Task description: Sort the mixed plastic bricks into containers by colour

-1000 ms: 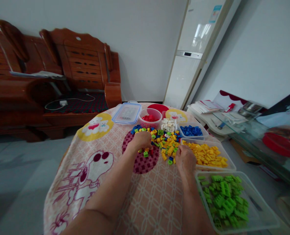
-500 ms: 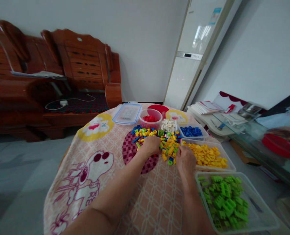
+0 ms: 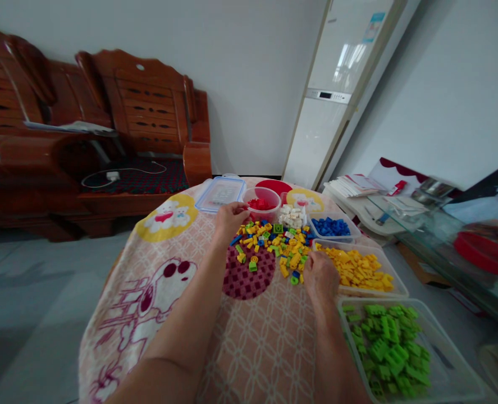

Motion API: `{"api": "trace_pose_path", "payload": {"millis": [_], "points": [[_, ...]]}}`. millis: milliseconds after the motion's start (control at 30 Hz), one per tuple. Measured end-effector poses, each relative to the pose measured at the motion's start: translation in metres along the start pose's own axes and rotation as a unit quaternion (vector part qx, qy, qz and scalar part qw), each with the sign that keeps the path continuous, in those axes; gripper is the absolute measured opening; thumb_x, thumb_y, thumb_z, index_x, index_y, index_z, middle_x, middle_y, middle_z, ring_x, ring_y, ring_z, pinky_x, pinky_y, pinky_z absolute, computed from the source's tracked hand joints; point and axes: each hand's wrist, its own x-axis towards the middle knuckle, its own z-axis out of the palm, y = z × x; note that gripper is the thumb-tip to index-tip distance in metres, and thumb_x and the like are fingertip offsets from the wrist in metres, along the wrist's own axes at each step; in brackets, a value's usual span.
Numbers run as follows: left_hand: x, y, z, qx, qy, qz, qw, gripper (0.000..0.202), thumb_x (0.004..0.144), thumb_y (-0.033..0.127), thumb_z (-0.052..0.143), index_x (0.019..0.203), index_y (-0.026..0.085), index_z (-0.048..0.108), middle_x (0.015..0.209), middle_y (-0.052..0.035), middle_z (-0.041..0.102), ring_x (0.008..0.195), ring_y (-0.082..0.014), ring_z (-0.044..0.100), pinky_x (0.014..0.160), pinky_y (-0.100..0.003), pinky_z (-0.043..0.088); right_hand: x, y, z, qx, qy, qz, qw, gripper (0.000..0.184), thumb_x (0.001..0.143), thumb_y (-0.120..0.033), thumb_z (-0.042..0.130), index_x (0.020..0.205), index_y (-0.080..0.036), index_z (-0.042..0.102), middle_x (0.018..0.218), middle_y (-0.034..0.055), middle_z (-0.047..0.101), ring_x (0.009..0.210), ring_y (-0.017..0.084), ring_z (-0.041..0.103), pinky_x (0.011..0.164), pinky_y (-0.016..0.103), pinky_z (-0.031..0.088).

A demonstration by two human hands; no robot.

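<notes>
While the two hands are set well apart over the tablecloth (image 3: 265,348), the pile of mixed bricks (image 3: 291,252) lies between them, a little nearer the right. The left hand (image 3: 231,219) is at the pile's far left corner, its bent fingertips by the rim of a round tub (image 3: 274,214) that holds red bricks (image 3: 258,205). The right hand (image 3: 321,275) rests curled at the pile's right edge, just beside the tub of yellow bricks (image 3: 358,269). From where I stand the fingers hide too much, so I cannot tell whether either hand is closed on a brick. Just beyond the pile sit white bricks (image 3: 291,216); to its far right, blue bricks (image 3: 330,226) in a clear tub. Green bricks (image 3: 394,348) fill another tub, well off to the pile's near right. A blue-edged lid (image 3: 220,193) lies beyond the pile to the left, and a few loose bricks (image 3: 252,265) lie at its near left side.
</notes>
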Motion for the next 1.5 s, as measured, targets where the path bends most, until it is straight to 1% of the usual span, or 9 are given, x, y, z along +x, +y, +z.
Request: {"api": "trace_pose_path", "payload": {"millis": [100, 233, 567, 667, 767, 867, 1000, 1200, 1500], "points": [[0.002, -0.009, 0.004, -0.099, 0.081, -0.012, 0.992, 0.026, 0.069, 0.024, 0.067, 0.092, 0.010, 0.069, 0.071, -0.0020, 0.070, 0.061, -0.0119, 0.066, 0.069, -0.027, 0.058, 0.000, 0.000, 0.000, -0.003, 0.001, 0.000, 1.000, 0.023, 0.092, -0.017, 0.049, 0.096, -0.016, 0.071, 0.099, 0.0074, 0.069, 0.089, 0.016, 0.061, 0.073, 0.026, 0.036], [0.005, -0.017, 0.009, -0.150, 0.120, -0.032, 0.981, 0.023, 0.073, 0.018, 0.062, 0.093, 0.008, 0.070, 0.078, -0.0036, 0.072, 0.070, -0.0131, 0.069, 0.080, -0.032, 0.059, 0.000, 0.001, 0.002, -0.001, 0.005, 0.001, 1.000, 0.025, 0.092, -0.018, 0.048, 0.101, -0.016, 0.072, 0.100, 0.0078, 0.070, 0.090, 0.017, 0.061, 0.074, 0.025, 0.036], [0.010, -0.011, 0.021, -0.182, 0.099, -0.020, 0.978, 0.042, 0.079, 0.011, 0.053, 0.119, 0.007, 0.062, 0.109, -0.0119, 0.072, 0.103, -0.0174, 0.069, 0.093, -0.032, 0.055, -0.001, 0.002, 0.004, -0.005, 0.016, -0.004, 1.000, 0.027, 0.092, -0.017, 0.048, 0.103, -0.015, 0.072, 0.102, 0.0086, 0.070, 0.091, 0.017, 0.061, 0.077, 0.026, 0.038], [0.011, -0.008, 0.014, -0.111, 0.088, 0.008, 0.990, 0.042, 0.080, 0.015, 0.051, 0.120, 0.009, 0.064, 0.110, -0.0109, 0.073, 0.101, -0.0175, 0.070, 0.091, -0.031, 0.055, -0.001, 0.002, 0.004, -0.005, 0.018, -0.004, 1.000, 0.027, 0.092, -0.018, 0.048, 0.104, -0.015, 0.072, 0.103, 0.0084, 0.070, 0.091, 0.017, 0.061, 0.077, 0.025, 0.038], [0.009, -0.003, -0.002, 0.086, 0.100, 0.035, 0.991, 0.036, 0.082, 0.019, 0.050, 0.110, 0.013, 0.072, 0.100, -0.0087, 0.076, 0.097, -0.0205, 0.070, 0.089, -0.032, 0.054, -0.001, 0.003, 0.005, -0.009, 0.019, -0.004, 1.000, 0.028, 0.092, -0.018, 0.047, 0.104, -0.015, 0.072, 0.103, 0.0084, 0.070, 0.090, 0.017, 0.062, 0.076, 0.025, 0.038], [0.005, -0.002, -0.012, 0.294, 0.084, 0.039, 0.951, 0.033, 0.084, 0.021, 0.050, 0.104, 0.017, 0.076, 0.100, -0.0081, 0.076, 0.100, -0.0240, 0.069, 0.091, -0.032, 0.051, -0.001, 0.003, 0.007, -0.010, 0.023, -0.011, 1.000, 0.028, 0.092, -0.018, 0.047, 0.104, -0.015, 0.072, 0.101, 0.0089, 0.070, 0.090, 0.017, 0.061, 0.077, 0.025, 0.038], [0.001, -0.014, -0.005, 0.446, -0.019, 0.031, 0.894, 0.037, 0.089, 0.021, 0.046, 0.115, 0.019, 0.071, 0.112, -0.0103, 0.074, 0.106, -0.0253, 0.067, 0.094, -0.033, 0.048, 0.000, 0.004, 0.007, 0.000, 0.020, -0.010, 1.000, 0.027, 0.091, -0.017, 0.048, 0.103, -0.015, 0.072, 0.101, 0.0090, 0.070, 0.091, 0.017, 0.061, 0.078, 0.025, 0.038], [0.002, -0.040, 0.009, 0.504, -0.054, 0.065, 0.859, 0.040, 0.093, 0.025, 0.043, 0.128, 0.013, 0.059, 0.127, -0.0150, 0.064, 0.120, -0.0257, 0.057, 0.105, -0.035, 0.041, 0.000, 0.002, 0.004, 0.001, 0.009, -0.002, 1.000, 0.025, 0.092, -0.017, 0.048, 0.101, -0.016, 0.072, 0.100, 0.0086, 0.070, 0.092, 0.016, 0.061, 0.077, 0.025, 0.038], [0.003, -0.039, 0.007, 0.526, -0.080, 0.082, 0.843, 0.035, 0.093, 0.022, 0.042, 0.117, 0.012, 0.065, 0.123, -0.0147, 0.065, 0.120, -0.0243, 0.056, 0.107, -0.034, 0.039, 0.000, 0.002, 0.003, -0.002, 0.010, -0.006, 1.000, 0.025, 0.093, -0.018, 0.048, 0.098, -0.016, 0.072, 0.100, 0.0086, 0.070, 0.090, 0.017, 0.061, 0.075, 0.025, 0.037]]}}
